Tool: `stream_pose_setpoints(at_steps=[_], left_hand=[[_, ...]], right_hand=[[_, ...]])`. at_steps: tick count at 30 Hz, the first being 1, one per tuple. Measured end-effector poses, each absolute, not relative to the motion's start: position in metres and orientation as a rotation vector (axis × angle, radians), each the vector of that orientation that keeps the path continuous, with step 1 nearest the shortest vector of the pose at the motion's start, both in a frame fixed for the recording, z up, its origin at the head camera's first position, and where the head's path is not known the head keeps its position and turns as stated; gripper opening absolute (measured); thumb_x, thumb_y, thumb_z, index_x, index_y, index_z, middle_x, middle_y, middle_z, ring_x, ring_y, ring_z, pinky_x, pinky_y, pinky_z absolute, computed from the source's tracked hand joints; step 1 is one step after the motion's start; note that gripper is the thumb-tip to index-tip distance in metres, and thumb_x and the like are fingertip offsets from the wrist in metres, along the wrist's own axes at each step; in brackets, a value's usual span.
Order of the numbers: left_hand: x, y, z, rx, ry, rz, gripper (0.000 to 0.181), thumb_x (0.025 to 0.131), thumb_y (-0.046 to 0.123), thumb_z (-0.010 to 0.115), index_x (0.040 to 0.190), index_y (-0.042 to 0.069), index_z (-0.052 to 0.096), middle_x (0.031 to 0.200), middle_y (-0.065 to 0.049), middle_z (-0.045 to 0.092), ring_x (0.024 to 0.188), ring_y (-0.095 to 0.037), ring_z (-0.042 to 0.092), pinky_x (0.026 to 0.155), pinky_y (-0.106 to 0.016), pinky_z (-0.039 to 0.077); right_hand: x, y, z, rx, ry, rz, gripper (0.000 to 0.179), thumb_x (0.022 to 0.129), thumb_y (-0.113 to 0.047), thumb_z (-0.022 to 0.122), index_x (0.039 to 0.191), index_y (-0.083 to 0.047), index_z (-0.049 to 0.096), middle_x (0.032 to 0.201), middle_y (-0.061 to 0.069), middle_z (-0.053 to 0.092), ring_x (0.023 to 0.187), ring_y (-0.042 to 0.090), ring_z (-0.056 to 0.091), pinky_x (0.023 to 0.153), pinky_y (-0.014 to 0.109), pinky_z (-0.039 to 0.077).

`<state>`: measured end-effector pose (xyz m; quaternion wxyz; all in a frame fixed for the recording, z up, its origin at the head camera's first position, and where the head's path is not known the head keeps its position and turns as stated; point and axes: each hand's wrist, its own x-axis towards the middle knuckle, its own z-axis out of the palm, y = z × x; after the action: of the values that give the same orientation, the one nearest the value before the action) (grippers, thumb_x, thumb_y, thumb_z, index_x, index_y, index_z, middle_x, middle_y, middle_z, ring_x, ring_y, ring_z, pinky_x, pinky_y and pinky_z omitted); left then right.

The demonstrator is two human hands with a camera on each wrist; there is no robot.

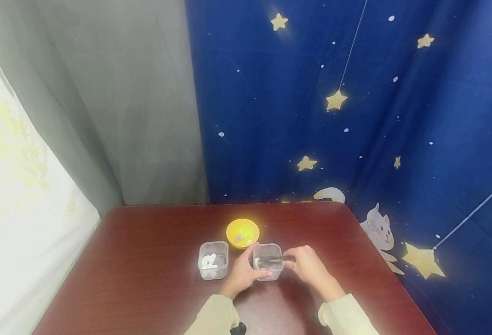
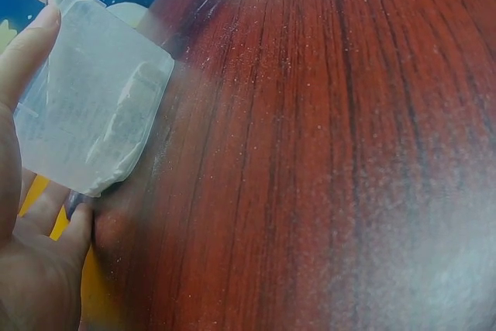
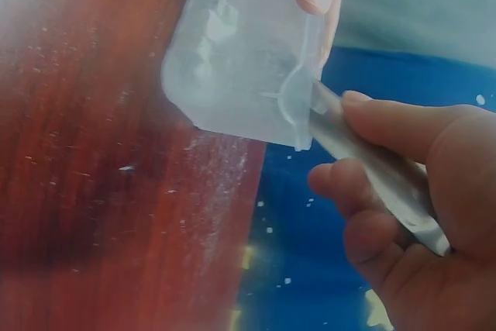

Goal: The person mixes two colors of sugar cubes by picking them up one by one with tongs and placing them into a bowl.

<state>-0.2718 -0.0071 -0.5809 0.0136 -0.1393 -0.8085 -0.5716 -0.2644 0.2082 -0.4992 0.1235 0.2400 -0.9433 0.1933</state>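
My left hand (image 1: 242,273) grips a clear plastic box (image 1: 274,251) at its side, thumb near the front and fingers behind. A pale lump (image 2: 132,114) shows through the wall of this box in the left wrist view. My right hand (image 1: 310,267), at the right of the box, pinches slim silvery metal tongs (image 3: 372,168) between thumb and fingers. Their far end reaches over the rim into the box, where the translucent wall blurs the tips. Left of my left hand stands a second clear box (image 1: 202,251) with several white pieces (image 1: 209,261) inside.
A yellow bowl (image 1: 230,236) stands just behind the two boxes, with a small pale object (image 1: 238,237) in it. All rest on a dark red wooden table (image 1: 154,270). Grey and blue star-patterned curtains (image 1: 267,116) hang beyond the table's back edge.
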Motion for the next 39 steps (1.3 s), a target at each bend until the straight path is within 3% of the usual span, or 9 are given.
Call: stream_pose_setpoints(at_steps=[12,21,26,33,39], left_hand=[[-0.273,-0.007,-0.581,-0.417,-2.536,-1.759,0.098,0.065,0.035,0.089,0.147,0.012,0.041,0.138,-0.004,0.054,0.116,-0.021,0.054,0.101,-0.046,0.039],[-0.273,-0.007,-0.583,-0.42,-2.541,-1.761,0.097,0.066,0.036,0.089,0.148,0.014,0.04,0.132,-0.004,0.057,0.105,-0.019,0.056,0.09,-0.042,0.046],[-0.274,-0.007,-0.583,-0.416,-2.534,-1.768,0.098,0.066,0.037,0.088,0.148,0.012,0.041,0.138,-0.004,0.054,0.115,-0.021,0.054,0.099,-0.047,0.041],[-0.275,-0.007,-0.583,-0.41,-2.535,-1.762,0.097,0.066,0.038,0.088,0.147,0.011,0.042,0.141,-0.005,0.052,0.124,-0.024,0.05,0.105,-0.049,0.036],[-0.273,-0.006,-0.583,-0.403,-2.538,-1.75,0.096,0.067,0.035,0.088,0.147,0.01,0.042,0.142,-0.006,0.051,0.126,-0.025,0.048,0.106,-0.049,0.034]], right_hand=[[-0.263,0.204,-0.492,0.722,-2.771,0.442,0.012,0.075,-0.013,0.082,0.084,-0.01,0.075,0.076,-0.001,0.07,0.072,0.02,0.066,0.068,0.039,0.054],[-0.26,0.212,-0.504,0.686,-2.689,0.567,0.011,0.075,-0.013,0.081,0.085,-0.011,0.076,0.078,0.0,0.072,0.076,0.02,0.068,0.071,0.039,0.054],[-0.256,0.221,-0.514,0.566,-2.62,0.733,0.014,0.074,-0.015,0.083,0.087,-0.014,0.077,0.081,-0.005,0.073,0.079,0.015,0.069,0.073,0.037,0.055],[-0.247,0.226,-0.524,0.336,-2.648,1.069,0.016,0.08,-0.017,0.08,0.095,-0.012,0.077,0.063,-0.009,0.064,0.04,0.004,0.052,0.043,0.023,0.045],[-0.244,0.229,-0.535,0.256,-2.601,1.162,0.017,0.078,-0.02,0.081,0.095,-0.015,0.078,0.053,-0.006,0.059,0.038,0.007,0.051,0.039,0.025,0.041]])
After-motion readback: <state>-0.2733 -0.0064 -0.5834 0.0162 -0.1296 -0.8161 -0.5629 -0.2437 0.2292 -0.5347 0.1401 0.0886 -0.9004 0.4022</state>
